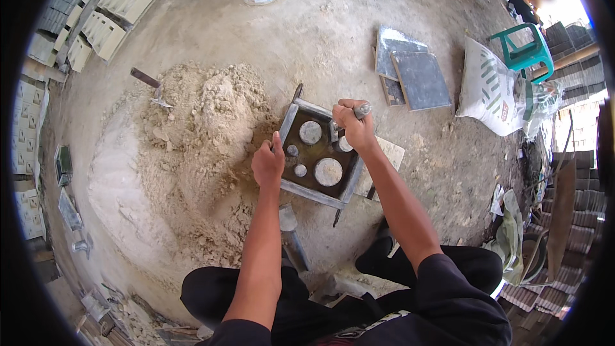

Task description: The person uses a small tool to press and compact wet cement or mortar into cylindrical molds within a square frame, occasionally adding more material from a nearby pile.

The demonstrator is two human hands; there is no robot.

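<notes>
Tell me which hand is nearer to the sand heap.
Left. The left hand is beside the right edge of the sand heap; the right hand is farther to its right, across the mould, gripping a tool.

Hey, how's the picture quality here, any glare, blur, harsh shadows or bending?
In the head view, the left hand, right hand and square frame look fairly sharp; light there is soft, without hard shadows; the upper-right edge is washed out by glare; fisheye bending tilts the pale blocks near the black rim; a co-worker has a blurred patch.
</notes>
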